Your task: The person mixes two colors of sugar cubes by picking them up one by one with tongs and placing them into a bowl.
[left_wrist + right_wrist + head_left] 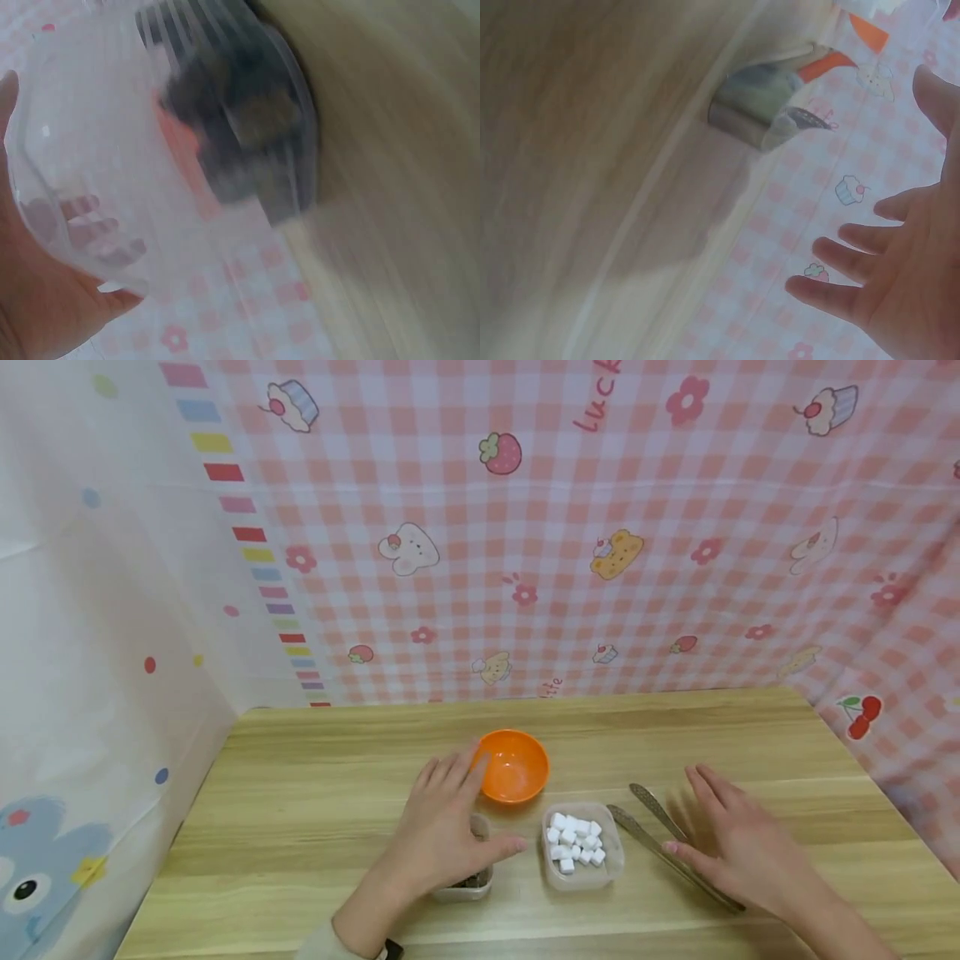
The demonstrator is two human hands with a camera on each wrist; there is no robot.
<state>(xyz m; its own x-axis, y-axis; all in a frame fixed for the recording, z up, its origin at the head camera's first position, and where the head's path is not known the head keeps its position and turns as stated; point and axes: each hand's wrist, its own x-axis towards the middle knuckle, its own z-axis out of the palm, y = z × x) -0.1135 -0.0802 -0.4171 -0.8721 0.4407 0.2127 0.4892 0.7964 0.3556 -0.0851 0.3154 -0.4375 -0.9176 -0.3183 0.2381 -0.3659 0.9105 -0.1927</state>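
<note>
My left hand is spread over a small clear plastic box of dark brown chunks, fingers apart and thumb stretched to the right. Through the box's wall, the left wrist view shows fingers beyond its upper part. The hand covers most of the box from above. To the right, my right hand hovers with fingers extended beside metal tongs, which lie spread on the table. Its thumb overlaps one tong arm in the head view; the right wrist view shows the tongs' bent end apart from the fingers.
Between the hands stands a second clear box holding several white cubes. An orange bowl sits behind the boxes, its left rim partly behind the left fingers. A checked pink cloth hangs behind the wooden table.
</note>
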